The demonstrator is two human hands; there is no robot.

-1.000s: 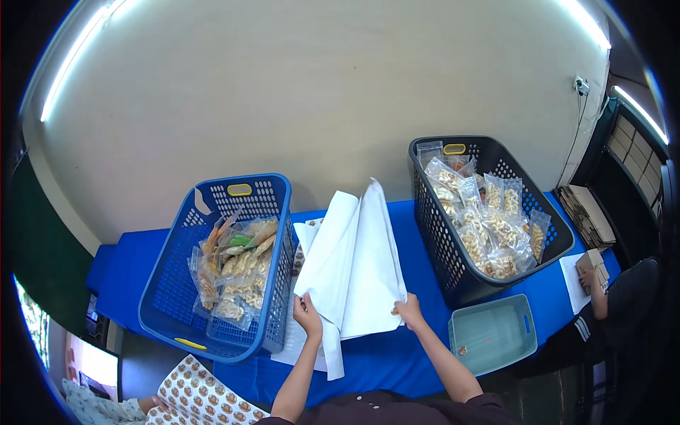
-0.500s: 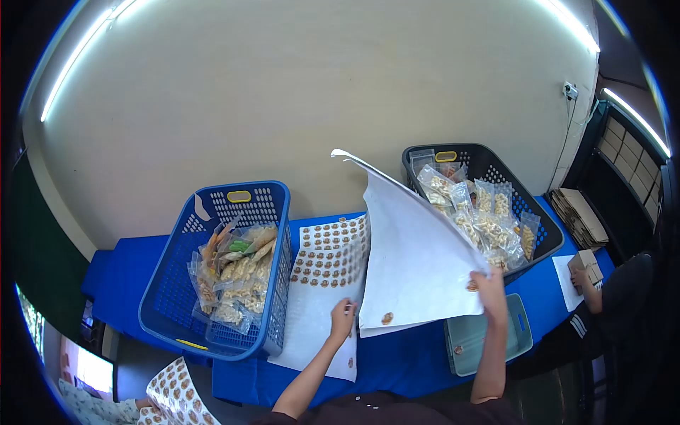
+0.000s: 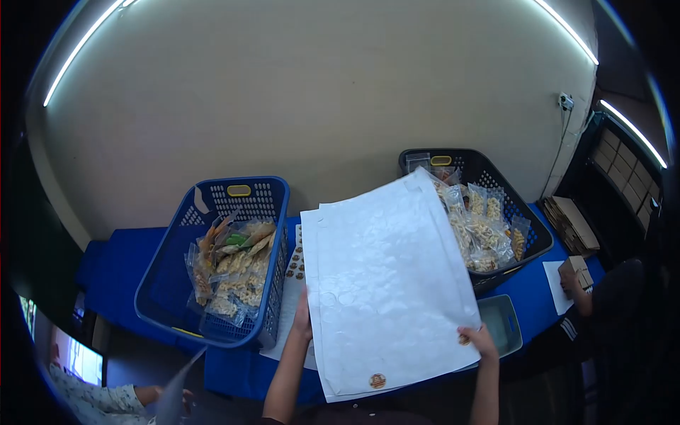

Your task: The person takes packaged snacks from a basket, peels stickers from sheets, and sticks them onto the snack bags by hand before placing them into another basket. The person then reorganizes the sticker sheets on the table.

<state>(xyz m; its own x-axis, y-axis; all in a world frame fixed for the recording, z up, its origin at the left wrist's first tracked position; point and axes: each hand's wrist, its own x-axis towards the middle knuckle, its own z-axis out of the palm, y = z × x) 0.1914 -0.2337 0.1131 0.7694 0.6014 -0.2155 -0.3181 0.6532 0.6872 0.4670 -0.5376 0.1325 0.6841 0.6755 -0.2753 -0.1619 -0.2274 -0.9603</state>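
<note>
A small stack of large white sticker sheets (image 3: 389, 276) is raised over the table, nearly bare, with a round brown sticker (image 3: 377, 381) near its bottom edge. My right hand (image 3: 483, 343) grips the lower right edge, beside another sticker. At the left edge, my left hand (image 3: 303, 316) holds the sheets, its fingers partly hidden behind them. Beneath lies another sheet with rows of round stickers (image 3: 296, 263), mostly covered by the raised stack.
On the left stands a blue basket (image 3: 159, 312) holding bagged snacks; a black basket (image 3: 542, 237) with similar bags is behind at right. A pale green tray (image 3: 511, 326) sits below it. Co-workers' arms show at both sides, one with a cardboard box (image 3: 575, 272).
The lifted sheets have come down and toward me, now facing me broadly. My left hand has moved from the lower sheet to their left edge. The co-worker's sheet at left has turned edge-on.
</note>
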